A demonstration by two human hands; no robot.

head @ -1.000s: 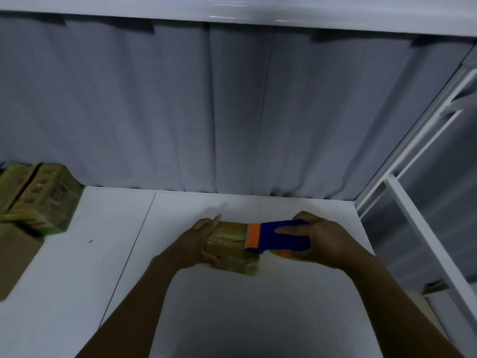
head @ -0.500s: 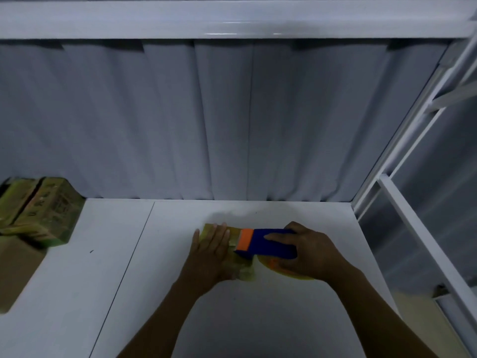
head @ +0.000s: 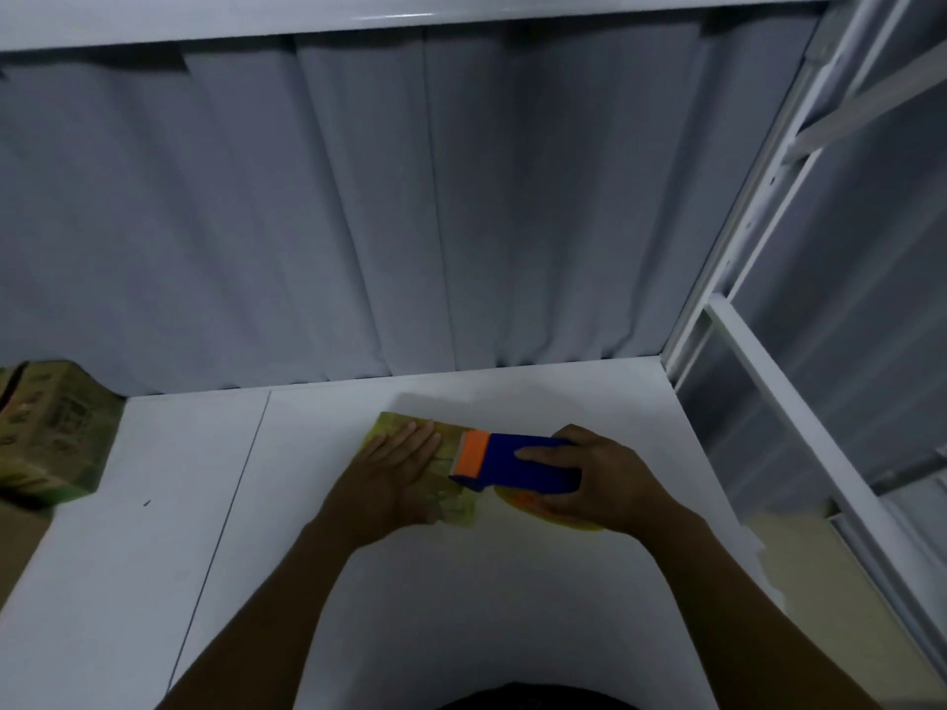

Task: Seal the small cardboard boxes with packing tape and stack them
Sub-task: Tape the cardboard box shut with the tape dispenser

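on a smooth white counter (head: 153,556), the left hand (head: 397,471) lies flat on a small glossy cardboard box (head: 453,497); the right hand (head: 594,484) grips a blocky blue-and-orange tape dispenser (head: 517,466) against it. taped boxes (head: 51,433) far left, pleated grey curtain (head: 461,197) behind.

A royal-blue tape dispenser (head: 517,463) with a bright orange front plate lies over a small cardboard box (head: 397,425) of yellowish olive, faintly mottled with darker print. A yellow-orange tape roll (head: 530,502) shows at the dispenser's 5 o'clock. The table (head: 153,556) is plain white, crossed by one thin dark seam. At 9 o'clock, stacked boxes (head: 51,433) share that olive-yellow, with dark lettering too blurred to read. Behind hangs a pleated grey-blue curtain (head: 461,222); the frame (head: 768,381) at 3 o'clock is white.
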